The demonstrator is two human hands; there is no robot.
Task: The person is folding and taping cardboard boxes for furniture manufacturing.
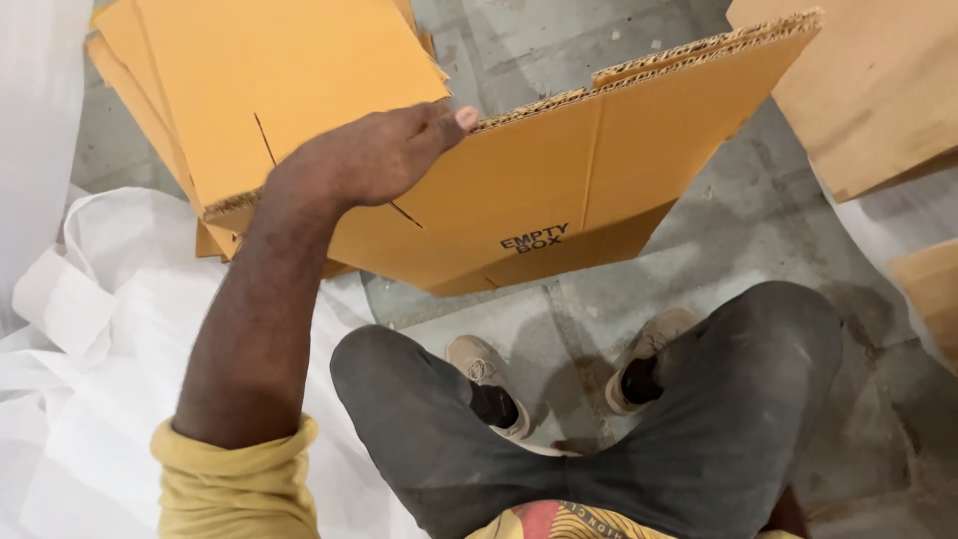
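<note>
Left grip point(374, 155): hand's curled over the top edge of the flat carton point(559, 190), thumb on the near face, the other fingers hidden behind the board, so it's pinching the carton's rim.

Right grip: can't see it anywhere, so no idea what it's doing.

Carton: flattened, folded corrugated box, orange-brown, held upright on its long side and tilted a bit, right end higher than the left. You can see the fluted edge all along the top. There's small black print on the near face, low down in the middle. It hangs above the floor point(738, 220), right in front of the person's knees.

Stack point(259, 80): more flat cartons of the same colour just behind and left of the held one, fanned out a little, corners not lined up. Can't tell if the held carton touches the stack; it overlaps it in view.

Arm: bare forearm running up from bottom left, with a yellow sleeve point(235, 479) pushed up near the elbow.

Legs: dark grey trousers point(699, 419), knees spread, tan shoes point(489, 374) flat on the floor between them, so the person is sitting or crouching.

Plastic point(90, 329): crumpled white sheeting covers the floor on the left, reaching under the arm and up to the stack.

Boards point(878, 90): pale wooden panels at the top right and right edge, well apart from the carton.

Floor: grey concrete, scuffed and stained.
</note>
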